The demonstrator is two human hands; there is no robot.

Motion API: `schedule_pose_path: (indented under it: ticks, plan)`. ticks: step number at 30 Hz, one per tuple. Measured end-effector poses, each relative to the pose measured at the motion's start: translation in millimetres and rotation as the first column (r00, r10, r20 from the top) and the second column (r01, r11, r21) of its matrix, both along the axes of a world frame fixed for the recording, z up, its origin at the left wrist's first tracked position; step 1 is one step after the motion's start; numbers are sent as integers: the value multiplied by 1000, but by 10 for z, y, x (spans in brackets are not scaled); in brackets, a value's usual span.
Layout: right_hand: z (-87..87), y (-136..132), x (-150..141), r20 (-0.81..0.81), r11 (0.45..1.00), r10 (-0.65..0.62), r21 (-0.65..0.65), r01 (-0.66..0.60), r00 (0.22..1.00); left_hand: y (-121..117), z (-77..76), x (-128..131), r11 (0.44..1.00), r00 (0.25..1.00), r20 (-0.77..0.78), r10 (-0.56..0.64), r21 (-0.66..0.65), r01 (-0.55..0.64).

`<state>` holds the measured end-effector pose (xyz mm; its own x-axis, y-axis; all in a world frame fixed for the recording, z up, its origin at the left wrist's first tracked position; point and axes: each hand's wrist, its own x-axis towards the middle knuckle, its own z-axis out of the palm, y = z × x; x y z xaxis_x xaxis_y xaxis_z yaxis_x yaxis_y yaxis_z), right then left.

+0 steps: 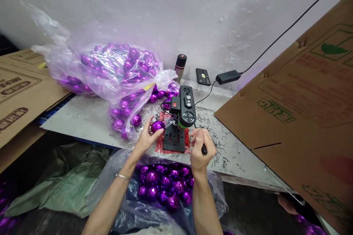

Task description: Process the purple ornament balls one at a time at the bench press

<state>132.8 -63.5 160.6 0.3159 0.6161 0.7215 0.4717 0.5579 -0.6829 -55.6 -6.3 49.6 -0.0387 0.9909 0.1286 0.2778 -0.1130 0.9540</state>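
My left hand (146,136) pinches a shiny purple ball (158,126) and holds it just left of a small black bench drill (182,111) that stands on a black base plate (174,139) over a red mat. My right hand (202,148) is closed round the drill's black lever handle (203,149) on the right side. Below my wrists lies an open clear bag of faceted purple balls (165,185).
A big clear bag of smooth purple balls (110,68) spills onto the white board (82,117) at the left. A bottle (180,67), a remote (203,76) and a power adapter (228,76) stand by the wall. Large cardboard sheets (303,110) flank both sides. Dark shavings (223,143) litter the board.
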Motion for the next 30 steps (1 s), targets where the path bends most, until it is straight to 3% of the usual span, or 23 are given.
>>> schedule_pose_path:
  ticks: [3,8,15,21,26,30]
  plan:
    - [58,4,9,9,1000,8,-21,-8,1000,-171,-25,248,997,997,-20,-76,-20,76]
    - [28,-22,22,30,1000,0,-28,1,1000,-123,-120,500,984,957,-275,-96,120,134]
    - [-14,-39,19,34,1000,-6,-8,6,999,-3,-160,540,947,901,-423,-100,236,216]
    - [-38,-40,19,38,1000,-9,-8,10,999,10,-72,485,941,870,-437,-227,133,312]
    - [-52,-47,31,53,1000,-10,-18,11,999,84,-100,432,978,934,-303,-191,19,207]
    - [-25,-39,28,53,1000,-13,-14,14,999,165,-193,333,971,973,84,-217,-86,224]
